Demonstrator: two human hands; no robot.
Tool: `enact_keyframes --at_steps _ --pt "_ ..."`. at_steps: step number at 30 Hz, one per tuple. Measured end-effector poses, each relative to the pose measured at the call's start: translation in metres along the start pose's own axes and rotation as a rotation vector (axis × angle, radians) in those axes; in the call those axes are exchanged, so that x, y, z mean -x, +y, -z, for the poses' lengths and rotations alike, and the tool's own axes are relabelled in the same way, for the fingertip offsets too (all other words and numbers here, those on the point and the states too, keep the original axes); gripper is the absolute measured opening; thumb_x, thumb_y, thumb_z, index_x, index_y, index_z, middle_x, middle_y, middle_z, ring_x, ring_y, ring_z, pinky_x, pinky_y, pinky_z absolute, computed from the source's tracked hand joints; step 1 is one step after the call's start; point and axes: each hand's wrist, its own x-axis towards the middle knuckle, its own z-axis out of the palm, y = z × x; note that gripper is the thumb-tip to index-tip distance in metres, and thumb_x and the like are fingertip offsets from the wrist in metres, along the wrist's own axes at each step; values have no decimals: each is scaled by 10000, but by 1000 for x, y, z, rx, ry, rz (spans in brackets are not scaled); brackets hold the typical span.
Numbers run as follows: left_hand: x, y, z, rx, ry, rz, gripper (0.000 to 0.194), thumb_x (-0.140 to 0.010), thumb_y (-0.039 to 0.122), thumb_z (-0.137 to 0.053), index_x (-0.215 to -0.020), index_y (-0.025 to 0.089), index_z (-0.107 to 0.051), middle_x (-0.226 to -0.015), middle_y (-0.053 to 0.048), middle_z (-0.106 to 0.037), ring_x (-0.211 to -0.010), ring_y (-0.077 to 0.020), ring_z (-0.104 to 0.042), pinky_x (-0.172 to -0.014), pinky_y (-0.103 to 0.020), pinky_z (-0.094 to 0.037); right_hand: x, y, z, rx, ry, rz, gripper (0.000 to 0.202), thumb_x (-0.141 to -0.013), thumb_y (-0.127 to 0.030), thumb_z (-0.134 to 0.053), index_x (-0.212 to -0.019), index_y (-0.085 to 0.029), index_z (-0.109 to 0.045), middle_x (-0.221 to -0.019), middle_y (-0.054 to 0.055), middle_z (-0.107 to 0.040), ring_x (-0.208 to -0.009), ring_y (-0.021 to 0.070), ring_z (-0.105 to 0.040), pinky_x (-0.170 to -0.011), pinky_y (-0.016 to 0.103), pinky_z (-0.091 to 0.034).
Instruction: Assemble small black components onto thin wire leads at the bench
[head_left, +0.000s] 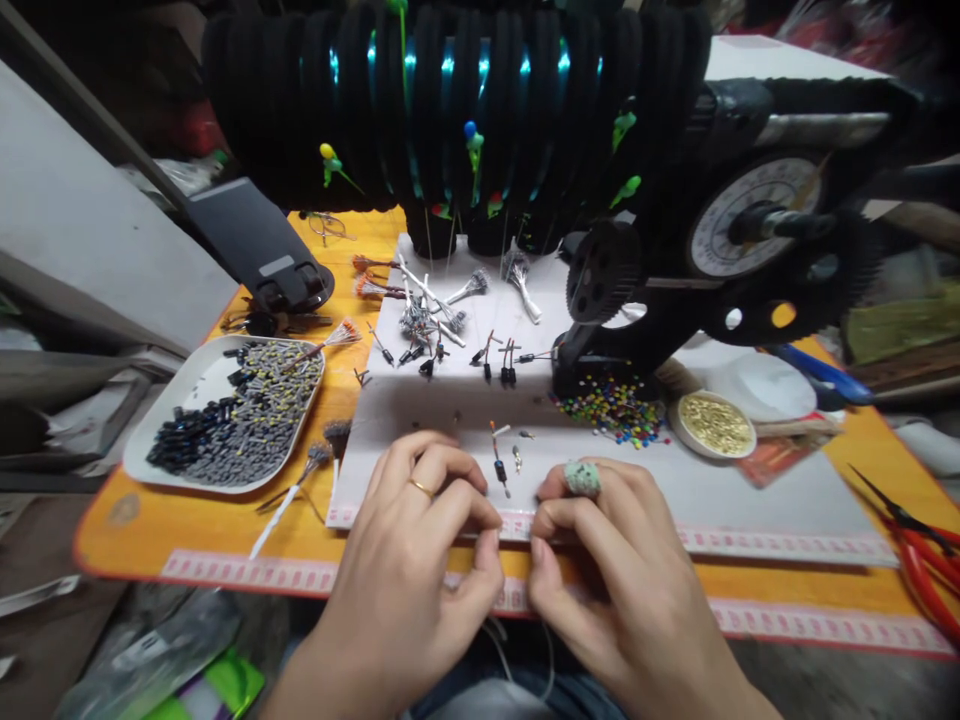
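My left hand [427,540], with a gold ring, is closed in a thumb-and-finger pinch over the front of the white board [750,500]. My right hand [607,545], with a green wrap on one finger, makes a similar pinch just to the right. A small gap lies between the fingertips. Whatever they hold is too fine or hidden to make out. Just beyond them lies a small black cylindrical piece [500,470] with an orange-and-white tip. Beside it is a tiny metal fitting [517,458]. Several similar black pieces [510,372] lie farther back.
A white tray [315,400] of black and grey pieces stands left. Colored beads [615,408] and a dish [750,450] of brass-colored bits sit right. Red-handled scissors [915,570] lie at the right edge. A black ribbed drum [450,110] with a dial [750,215] spans the back.
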Motion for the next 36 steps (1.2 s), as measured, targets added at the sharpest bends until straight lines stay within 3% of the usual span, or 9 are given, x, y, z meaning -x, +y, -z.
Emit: enact_keyframes --at_steps 13,26,36 --pt "-1 -1 -5 -43 89 -37 187 -778 -6 -610 -817 177 -600 -888 -63 -616 -1086 -277 -473 -914 -434 -424 16 15 14 75 -26 -32 166 -834 -52 -596 -925 -173 -528 -989 91 -526 -976 258 -468 -792 396 -417" --pt "1 -4 -5 -78 67 -78 182 -773 5 -640 -831 173 -602 -913 -67 -620 -1105 -275 -483 -936 -428 -422 20 17 17 73 -13 -43 175 -828 -27 -592 -920 -162 -531 -975 85 -525 -969 242 -469 -798 379 -416" --pt "-1 0 -5 -43 74 -35 155 -804 9 -603 -806 164 -618 -943 -86 -605 -1112 -276 -482 -973 -445 -391 18 18 16 76 -18 -40 164 -822 -41 -600 -913 -161 -536 -991 87 -519 -979 244 -468 -811 377 -404"
